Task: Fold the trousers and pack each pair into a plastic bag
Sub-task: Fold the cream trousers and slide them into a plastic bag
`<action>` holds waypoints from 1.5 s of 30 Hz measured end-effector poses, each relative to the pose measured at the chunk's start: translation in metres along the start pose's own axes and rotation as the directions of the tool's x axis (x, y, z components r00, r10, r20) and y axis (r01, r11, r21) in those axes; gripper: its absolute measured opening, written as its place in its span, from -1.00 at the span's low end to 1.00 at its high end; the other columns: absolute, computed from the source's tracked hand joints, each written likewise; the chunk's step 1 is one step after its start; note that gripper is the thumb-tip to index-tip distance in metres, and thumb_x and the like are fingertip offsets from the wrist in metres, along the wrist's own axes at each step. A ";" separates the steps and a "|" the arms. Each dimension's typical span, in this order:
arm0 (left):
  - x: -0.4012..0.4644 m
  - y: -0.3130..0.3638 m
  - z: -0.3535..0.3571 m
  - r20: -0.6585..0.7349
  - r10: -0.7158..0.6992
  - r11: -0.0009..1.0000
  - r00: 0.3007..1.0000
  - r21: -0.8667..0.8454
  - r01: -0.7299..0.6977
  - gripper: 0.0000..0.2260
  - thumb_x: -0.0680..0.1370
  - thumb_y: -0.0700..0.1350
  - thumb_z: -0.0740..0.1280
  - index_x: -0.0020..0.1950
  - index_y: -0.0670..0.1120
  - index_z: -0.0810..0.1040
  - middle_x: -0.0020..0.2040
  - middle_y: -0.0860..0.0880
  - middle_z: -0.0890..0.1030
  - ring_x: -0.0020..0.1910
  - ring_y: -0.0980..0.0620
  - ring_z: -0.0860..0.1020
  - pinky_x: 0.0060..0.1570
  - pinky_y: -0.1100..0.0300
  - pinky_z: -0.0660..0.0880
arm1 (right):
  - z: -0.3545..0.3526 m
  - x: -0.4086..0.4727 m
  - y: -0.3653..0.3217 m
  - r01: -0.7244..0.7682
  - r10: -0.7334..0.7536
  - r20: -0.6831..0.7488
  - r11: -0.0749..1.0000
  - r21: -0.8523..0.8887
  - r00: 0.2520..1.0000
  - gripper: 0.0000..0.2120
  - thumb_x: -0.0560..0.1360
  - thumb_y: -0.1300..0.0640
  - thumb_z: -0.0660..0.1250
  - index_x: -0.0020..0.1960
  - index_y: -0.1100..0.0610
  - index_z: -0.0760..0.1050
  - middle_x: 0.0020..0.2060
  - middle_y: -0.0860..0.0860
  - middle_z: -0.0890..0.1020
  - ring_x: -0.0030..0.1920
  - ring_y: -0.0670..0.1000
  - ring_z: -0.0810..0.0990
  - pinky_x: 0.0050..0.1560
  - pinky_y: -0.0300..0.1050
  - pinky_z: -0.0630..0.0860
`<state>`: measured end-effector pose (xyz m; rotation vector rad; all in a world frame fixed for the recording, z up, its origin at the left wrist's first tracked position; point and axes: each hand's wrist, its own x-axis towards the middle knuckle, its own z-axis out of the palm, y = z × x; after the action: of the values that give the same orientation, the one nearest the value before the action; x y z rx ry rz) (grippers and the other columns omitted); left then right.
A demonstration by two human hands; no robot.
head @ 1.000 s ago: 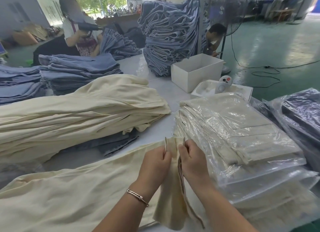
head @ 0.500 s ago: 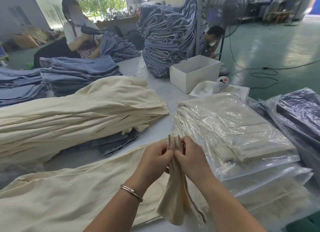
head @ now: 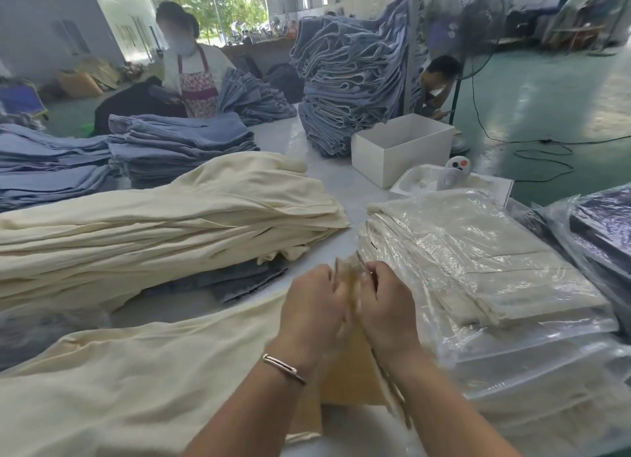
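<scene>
A cream pair of trousers (head: 136, 381) lies across the table in front of me, its right end lifted. My left hand (head: 312, 306) and my right hand (head: 387, 308) sit close together and both grip that bunched end of the cloth, which is blurred between them. A stack of cream trousers packed in clear plastic bags (head: 471, 262) lies just to the right of my hands. A tall pile of loose cream trousers (head: 164, 224) lies to the left behind them.
Stacks of blue jeans (head: 177, 146) fill the far left, with a taller heap (head: 351, 77) at the back centre. A white open box (head: 403, 146) and a white tray (head: 426, 183) stand behind the bags. Bagged dark garments (head: 601, 224) lie far right. A person in an apron (head: 196, 77) works opposite.
My hands have kept hold of the trouser end and shifted it a little between them; the cloth is now blurred with motion. The view has tilted slightly.
</scene>
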<state>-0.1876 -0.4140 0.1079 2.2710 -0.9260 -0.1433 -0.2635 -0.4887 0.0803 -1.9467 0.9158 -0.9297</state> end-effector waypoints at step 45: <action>0.099 0.024 0.022 0.519 -0.278 0.438 0.808 -0.680 0.588 -0.89 0.58 -0.17 0.24 -0.04 -0.20 0.49 -0.41 -0.13 0.65 -0.48 -0.08 0.64 -0.50 0.18 0.58 | -0.068 0.016 0.032 -0.328 0.300 0.301 0.944 0.045 0.905 -0.37 0.24 -0.41 0.31 0.15 -0.04 0.40 -0.15 -0.06 0.55 -0.12 -0.03 0.52 -0.14 -0.13 0.41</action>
<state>-0.1355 -0.5036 0.1196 1.5068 -0.2301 -1.0244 -0.3218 -0.5385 0.0871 -1.7290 0.9566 -0.4754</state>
